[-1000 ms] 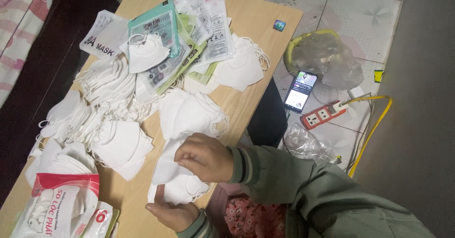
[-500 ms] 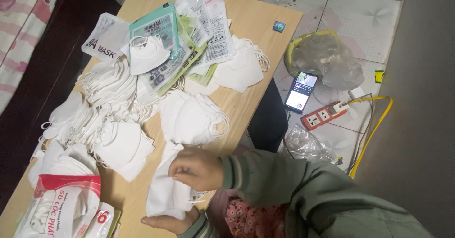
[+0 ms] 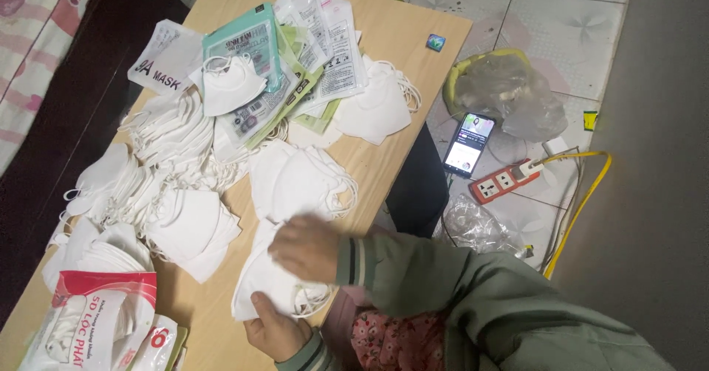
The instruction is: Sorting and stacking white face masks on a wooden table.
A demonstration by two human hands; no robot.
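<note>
Down at the near edge of the wooden table [image 3: 413, 53], you have a small stack of white folded masks [image 3: 269, 279] caught between both hands. Your right hand [image 3: 306, 247] lies flat on top, fingers spread and pressing down rather than curled into a grip, and your left hand [image 3: 275, 332] cups the stack's near edge from below, thumb up on the cloth. That is a decent hold; to my eye the way to do this well is to keep the top palm level so the folds lie square, and let the lower hand pinch the edges flush before anything slides. Watch the ear loops [image 3: 314, 297] curling out at the right side of the stack, just under your wrist: I'd tuck them in, or they may snag. Just beyond your fingers sits another pile of white masks [image 3: 299, 183], close but apart from yours. Further up lies a fan of flat printed packets [image 3: 295, 61], and to the left a loose heap of masks [image 3: 159, 186]. At the near left corner is a red-and-white bag [image 3: 96, 327] stuffed with more. Off the table, a phone [image 3: 467, 143] glows on the tiled floor beside a power strip [image 3: 506, 183].
</note>
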